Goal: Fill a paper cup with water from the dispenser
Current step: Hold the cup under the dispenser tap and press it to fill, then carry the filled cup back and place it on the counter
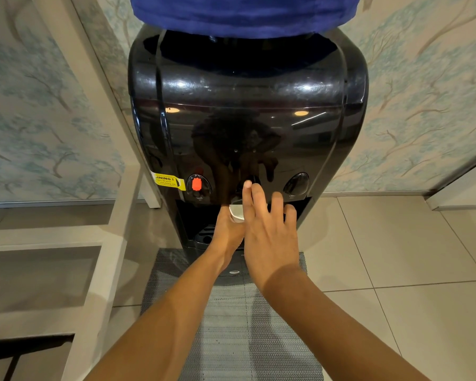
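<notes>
A glossy black water dispenser (248,119) stands straight ahead, with a blue-covered bottle (242,12) on top. My left hand (227,232) reaches into the dark recess under the taps and holds a white paper cup (236,213), of which only part of the rim shows. My right hand (270,232) is above the cup with fingers spread. Its index fingertip presses on the middle button (252,181) of the front panel. A red button (196,184) sits to the left and a dark button (296,184) to the right. Any water in the cup is hidden.
A white shelf frame (99,243) stands close on the left. Patterned wallpaper (423,92) covers the wall behind. A grey woven mat (231,325) lies on the beige tiled floor (396,257) in front of the dispenser. A yellow warning sticker (167,181) is beside the red button.
</notes>
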Available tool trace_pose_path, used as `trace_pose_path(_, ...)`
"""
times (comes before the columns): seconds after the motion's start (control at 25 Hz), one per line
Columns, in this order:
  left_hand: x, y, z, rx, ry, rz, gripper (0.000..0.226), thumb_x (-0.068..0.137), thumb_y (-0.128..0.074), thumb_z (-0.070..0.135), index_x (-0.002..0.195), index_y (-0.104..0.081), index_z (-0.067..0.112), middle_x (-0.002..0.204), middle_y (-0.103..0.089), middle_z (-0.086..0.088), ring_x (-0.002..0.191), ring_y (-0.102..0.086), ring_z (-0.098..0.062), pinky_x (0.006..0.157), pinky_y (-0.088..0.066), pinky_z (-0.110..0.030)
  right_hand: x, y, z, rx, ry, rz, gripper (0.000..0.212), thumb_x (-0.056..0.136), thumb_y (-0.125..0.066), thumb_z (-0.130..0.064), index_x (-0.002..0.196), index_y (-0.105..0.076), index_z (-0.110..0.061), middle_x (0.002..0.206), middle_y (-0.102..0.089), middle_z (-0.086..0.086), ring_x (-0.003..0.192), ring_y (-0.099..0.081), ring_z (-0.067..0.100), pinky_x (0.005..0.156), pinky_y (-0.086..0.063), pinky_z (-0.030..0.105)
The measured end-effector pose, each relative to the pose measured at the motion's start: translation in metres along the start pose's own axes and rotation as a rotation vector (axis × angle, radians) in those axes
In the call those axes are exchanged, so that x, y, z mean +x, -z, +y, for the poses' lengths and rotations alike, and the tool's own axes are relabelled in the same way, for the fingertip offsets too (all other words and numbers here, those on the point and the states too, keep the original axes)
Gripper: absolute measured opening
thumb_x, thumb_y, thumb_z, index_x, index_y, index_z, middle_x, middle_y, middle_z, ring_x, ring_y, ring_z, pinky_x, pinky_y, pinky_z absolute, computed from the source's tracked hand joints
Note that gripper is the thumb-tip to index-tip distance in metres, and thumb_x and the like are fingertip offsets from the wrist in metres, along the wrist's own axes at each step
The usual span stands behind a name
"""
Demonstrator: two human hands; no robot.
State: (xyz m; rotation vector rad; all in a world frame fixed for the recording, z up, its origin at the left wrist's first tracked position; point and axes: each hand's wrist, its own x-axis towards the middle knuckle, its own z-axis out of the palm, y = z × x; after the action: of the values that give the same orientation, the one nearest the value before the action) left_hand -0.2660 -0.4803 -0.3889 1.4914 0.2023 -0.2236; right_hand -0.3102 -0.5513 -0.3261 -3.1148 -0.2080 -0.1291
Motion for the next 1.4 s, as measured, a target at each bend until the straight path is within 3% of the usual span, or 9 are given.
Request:
trace_pose_path(0.12, 0.002, 0.001, -0.001, -0.005, 0.023, 0.002, 0.042, 0.074, -0.074, 0.031, 0.110, -0.053, 0.028, 0.097, -0.070, -0.004, 0.088, -0.068, -0.017, 0.068, -0.052, -0.023, -0.002, -0.004, 0.000, -0.018, 0.003, 0.039, 0.075, 0.092, -0.040, -0.011, 0.146, 0.012, -0.007, 0.153, -0.015, 0.008, 0.132, -0.028, 0.034, 0.108, -0.028, 0.042)
trace_pose_path(0.36, 0.007, 0.000, -0.006, 0.039, 0.087, 0.058, 0.043, 0.071, -0.078, 0.029, 0.103, -0.050, 0.021, 0.084, -0.066, 0.005, 0.067, -0.065, -0.001, 0.045, -0.045, -0.008, -0.015, -0.015, 0.002, -0.034, 0.024, 0.066, 0.086, 0.083, -0.056, -0.016, 0.147, 0.001, -0.007, 0.149, -0.029, 0.008, 0.128, -0.038, 0.032, 0.105, -0.036, 0.042)
trace_pose_path(0.48, 0.007, 0.002, -0.013, 0.003, 0.050, 0.037, 0.044, 0.071, -0.080, 0.020, 0.106, -0.054, 0.017, 0.094, -0.068, -0.002, 0.083, -0.066, -0.011, 0.053, -0.049, -0.010, -0.018, -0.020, 0.006, 0.109, -0.012, 0.182, 0.080, 0.076, -0.066, -0.013, 0.145, -0.025, -0.010, 0.138, -0.047, 0.008, 0.117, -0.051, 0.029, 0.095, -0.045, 0.040)
trace_pose_path(0.56, 0.004, 0.004, -0.018, -0.047, 0.019, 0.030, 0.044, 0.069, -0.080, 0.009, 0.101, -0.053, 0.022, 0.097, -0.065, 0.003, 0.088, -0.064, -0.008, 0.062, -0.050, -0.012, -0.020, -0.026, 0.009, 0.382, -0.133, 0.212, 0.072, 0.080, -0.063, -0.007, 0.143, -0.029, -0.012, 0.139, -0.044, 0.008, 0.121, -0.045, 0.026, 0.100, -0.040, 0.037)
trace_pose_path(0.72, -0.005, 0.009, -0.025, -0.030, -0.036, 0.018, 0.052, 0.069, -0.079, 0.004, 0.105, -0.050, 0.028, 0.102, -0.060, 0.010, 0.094, -0.058, -0.001, 0.070, -0.051, -0.011, -0.022, -0.048, 0.022, 0.766, -0.379, 0.056, 0.063, 0.083, -0.057, 0.000, 0.138, -0.029, -0.010, 0.136, -0.037, 0.011, 0.125, -0.035, 0.023, 0.105, -0.036, 0.034)
trace_pose_path(0.88, -0.019, 0.016, -0.026, -0.015, -0.065, 0.015, 0.061, 0.069, -0.078, 0.004, 0.117, -0.050, 0.028, 0.109, -0.056, 0.013, 0.103, -0.053, -0.003, 0.085, -0.052, -0.023, -0.022, -0.065, 0.030, 0.972, -0.463, -0.152, 0.068, 0.082, -0.062, 0.001, 0.139, -0.025, -0.006, 0.135, -0.036, 0.015, 0.123, -0.042, 0.028, 0.106, -0.038, 0.038)
trace_pose_path(1.0, -0.034, 0.025, -0.025, -0.011, -0.086, 0.030, 0.065, 0.069, -0.078, 0.003, 0.123, -0.049, 0.025, 0.115, -0.055, 0.009, 0.108, -0.051, -0.008, 0.090, -0.051, -0.029, -0.024, -0.068, 0.021, 1.064, -0.411, -0.238, 0.078, 0.080, -0.068, -0.003, 0.142, -0.022, -0.009, 0.140, -0.034, 0.013, 0.127, -0.041, 0.026, 0.107, -0.038, 0.039)
trace_pose_path(1.16, -0.058, 0.037, -0.024, -0.034, -0.119, 0.052, 0.062, 0.068, -0.076, -0.002, 0.114, -0.052, 0.032, 0.111, -0.057, 0.012, 0.101, -0.055, 0.004, 0.075, -0.051, -0.011, -0.030, -0.061, -0.001, 1.108, -0.280, -0.239, 0.084, 0.073, -0.075, -0.005, 0.141, -0.028, -0.013, 0.139, -0.040, 0.010, 0.126, -0.043, 0.023, 0.105, -0.041, 0.039)
trace_pose_path(1.4, -0.093, 0.058, -0.009, -0.070, -0.151, 0.144, 0.063, 0.070, -0.075, -0.002, 0.116, -0.050, 0.032, 0.113, -0.058, 0.010, 0.102, -0.055, 0.004, 0.073, -0.050, -0.008, -0.042, -0.032, -0.036, 1.187, -0.142, -0.213, 0.080, 0.072, -0.070, 0.004, 0.139, -0.031, -0.015, 0.136, -0.046, 0.008, 0.125, -0.044, 0.020, 0.099, -0.040, 0.028)
